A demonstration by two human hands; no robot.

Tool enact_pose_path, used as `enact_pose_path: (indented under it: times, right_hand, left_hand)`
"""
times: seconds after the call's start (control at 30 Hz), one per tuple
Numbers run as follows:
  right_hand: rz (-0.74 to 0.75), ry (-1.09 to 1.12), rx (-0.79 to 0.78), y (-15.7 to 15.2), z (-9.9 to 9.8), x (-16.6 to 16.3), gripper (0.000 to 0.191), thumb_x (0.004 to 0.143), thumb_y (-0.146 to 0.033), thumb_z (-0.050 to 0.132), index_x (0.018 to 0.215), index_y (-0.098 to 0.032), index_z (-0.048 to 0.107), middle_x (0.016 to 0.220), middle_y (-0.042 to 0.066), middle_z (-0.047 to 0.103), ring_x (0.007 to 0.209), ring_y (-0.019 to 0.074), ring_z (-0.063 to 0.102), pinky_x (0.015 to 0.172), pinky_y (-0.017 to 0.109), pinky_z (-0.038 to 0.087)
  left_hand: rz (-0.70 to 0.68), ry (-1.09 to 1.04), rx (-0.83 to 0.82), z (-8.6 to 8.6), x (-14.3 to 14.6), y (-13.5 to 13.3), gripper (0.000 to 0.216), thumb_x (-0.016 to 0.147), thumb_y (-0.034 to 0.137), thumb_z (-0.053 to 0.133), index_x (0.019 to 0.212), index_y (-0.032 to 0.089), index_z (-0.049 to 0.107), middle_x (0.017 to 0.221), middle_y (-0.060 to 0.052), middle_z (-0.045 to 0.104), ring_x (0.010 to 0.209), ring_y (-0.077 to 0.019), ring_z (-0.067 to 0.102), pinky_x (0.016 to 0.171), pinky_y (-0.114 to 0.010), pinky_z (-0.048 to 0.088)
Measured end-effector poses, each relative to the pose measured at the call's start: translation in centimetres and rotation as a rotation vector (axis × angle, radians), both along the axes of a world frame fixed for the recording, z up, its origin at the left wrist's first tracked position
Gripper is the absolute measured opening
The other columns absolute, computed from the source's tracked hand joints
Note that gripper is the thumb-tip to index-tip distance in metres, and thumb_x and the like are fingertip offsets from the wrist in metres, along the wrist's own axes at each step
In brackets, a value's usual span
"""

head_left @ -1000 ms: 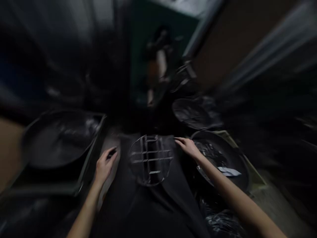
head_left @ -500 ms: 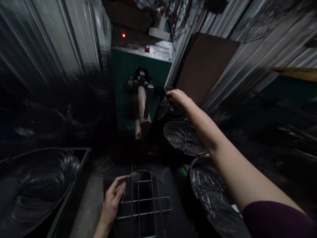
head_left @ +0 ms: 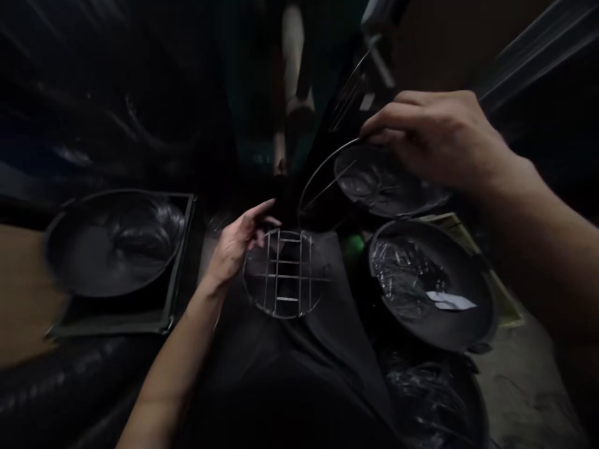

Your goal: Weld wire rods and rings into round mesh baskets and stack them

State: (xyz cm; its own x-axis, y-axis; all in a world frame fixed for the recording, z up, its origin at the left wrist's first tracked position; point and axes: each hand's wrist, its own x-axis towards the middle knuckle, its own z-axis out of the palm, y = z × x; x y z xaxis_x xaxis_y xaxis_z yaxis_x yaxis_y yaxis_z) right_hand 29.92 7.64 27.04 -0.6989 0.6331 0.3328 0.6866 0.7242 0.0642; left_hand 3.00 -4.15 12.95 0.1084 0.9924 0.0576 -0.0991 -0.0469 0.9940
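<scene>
My right hand (head_left: 435, 134) is closed in a pinch on a thin curved wire (head_left: 320, 167), which bends down toward the middle of the view. How much more of the wire lies behind the fingers is hidden. Below it, a round wire rack (head_left: 277, 275) with crossing bars lies over dark cloth. At the rack's upper left rim is my left hand (head_left: 236, 243), open, its index finger stretched out and the others loosely bent. Whether its fingertips touch the rim I cannot tell.
Dark basins stand around: one with coiled wire (head_left: 60, 249) on the left, one with short wire pieces (head_left: 482, 312) and a white slip (head_left: 452, 301) on the right, others above and below it. A machine's pale rod (head_left: 292, 53) juts down ahead.
My right hand has come back from beside the machine, bringing the curved wire nearer. My left hand has let go of the rack's rim. The view has tilted downward.
</scene>
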Motion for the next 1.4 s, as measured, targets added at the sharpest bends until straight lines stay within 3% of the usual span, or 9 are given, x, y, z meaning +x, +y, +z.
enact_pose_path:
  times: [0.07, 0.17, 0.27, 0.37, 0.5, 0.67, 0.97, 1.23, 1.4]
  right_hand:
    - [0.075, 0.046, -0.146, -2.5, -1.4, -2.7, 0.038, 0.096, -0.046, 0.034, 0.103, -0.028, 0.067, 0.087, 0.001, 0.060, 0.076, 0.0123, 0.057, 0.072, 0.029, 0.047]
    - [0.051, 0.194, -0.312, -5.3, -4.6, -4.9, 0.035, 0.094, -0.045, 0.041, 0.112, -0.024, 0.063, 0.095, 0.003, 0.063, 0.081, 0.0157, 0.060, 0.076, 0.034, 0.051]
    - [-0.097, 0.406, -0.413, -7.7, -8.8, -4.4, 0.035, 0.093, -0.036, 0.044, 0.122, -0.021, 0.057, 0.101, 0.006, 0.064, 0.083, 0.0175, 0.061, 0.078, 0.036, 0.052]
    - [-0.250, 0.464, -0.396, -9.5, -13.2, -3.2, 0.031, 0.092, -0.029, 0.043, 0.113, -0.021, 0.063, 0.089, 0.007, 0.064, 0.076, 0.0178, 0.060, 0.073, 0.033, 0.051]
    - [-0.378, 0.341, -0.331, -10.3, -17.2, -3.6, 0.033, 0.090, -0.029, 0.042, 0.110, -0.025, 0.068, 0.084, 0.007, 0.057, 0.069, 0.0182, 0.056, 0.061, 0.031, 0.047]
    - [-0.390, 0.303, -0.382, -10.3, -18.6, -4.3, 0.035, 0.090, -0.031, 0.041, 0.114, -0.027, 0.066, 0.091, 0.008, 0.055, 0.070, 0.0184, 0.055, 0.061, 0.032, 0.047]
    - [-0.415, 0.309, -0.478, -9.9, -19.4, -4.3, 0.038, 0.091, -0.030, 0.039, 0.118, -0.025, 0.065, 0.093, 0.009, 0.055, 0.079, 0.0209, 0.057, 0.074, 0.037, 0.050]
    - [-0.403, 0.367, -0.548, -16.0, -20.6, -1.9, 0.064, 0.094, -0.049, 0.035, 0.149, -0.018, 0.024, 0.136, 0.016, 0.045, 0.125, 0.0290, 0.045, 0.100, 0.049, 0.043]
    - [-0.449, 0.622, -0.621, -19.0, -23.5, -2.5, 0.058, 0.097, -0.041, 0.025, 0.151, -0.026, 0.010, 0.152, 0.008, 0.027, 0.138, 0.0237, 0.031, 0.110, 0.049, 0.034]
  left_hand:
    - [-0.087, 0.022, -0.020, 2.3, 1.2, -0.9, 0.058, 0.087, 0.061, 0.046, 0.125, 0.018, 0.056, 0.081, -0.005, 0.066, 0.051, -0.0072, 0.047, 0.047, -0.019, 0.036]
    - [0.090, 0.030, -0.055, 3.1, 2.2, -3.5, 0.039, 0.090, 0.046, 0.051, 0.114, 0.018, 0.062, 0.055, 0.003, 0.052, 0.043, -0.0057, 0.041, 0.042, -0.017, 0.030]
    - [0.336, 0.028, -0.075, 1.0, 1.8, -5.9, 0.035, 0.093, 0.041, 0.046, 0.114, 0.017, 0.061, 0.050, 0.005, 0.046, 0.039, -0.0051, 0.038, 0.040, -0.015, 0.028]
    - [0.423, 0.258, -0.101, -2.2, 1.0, -6.9, 0.038, 0.094, 0.035, 0.045, 0.125, 0.018, 0.055, 0.055, 0.003, 0.056, 0.043, -0.0074, 0.046, 0.047, -0.017, 0.040]
    - [0.439, 0.768, -0.054, -4.7, 0.4, -7.0, 0.034, 0.091, 0.024, 0.048, 0.123, 0.020, 0.060, 0.103, -0.007, 0.070, 0.089, -0.0184, 0.066, 0.085, -0.030, 0.052]
    - [0.405, 0.966, -0.051, -5.6, 0.6, -7.4, 0.037, 0.094, 0.024, 0.043, 0.128, 0.017, 0.056, 0.116, -0.010, 0.066, 0.108, -0.0240, 0.062, 0.098, -0.037, 0.048]
    - [0.408, 1.065, -0.036, -7.0, 0.7, -7.9, 0.039, 0.093, 0.031, 0.050, 0.128, 0.017, 0.056, 0.107, -0.012, 0.068, 0.096, -0.0243, 0.066, 0.085, -0.034, 0.052]
    - [0.486, 1.012, 0.040, -8.0, 1.4, -8.7, 0.039, 0.095, 0.037, 0.042, 0.126, 0.017, 0.056, 0.107, -0.013, 0.063, 0.097, -0.0237, 0.062, 0.087, -0.038, 0.050]
    - [0.419, 0.795, 0.041, -9.9, 1.4, -8.9, 0.044, 0.098, 0.038, 0.031, 0.138, 0.023, 0.041, 0.131, -0.011, 0.051, 0.124, -0.0230, 0.047, 0.107, -0.044, 0.037]
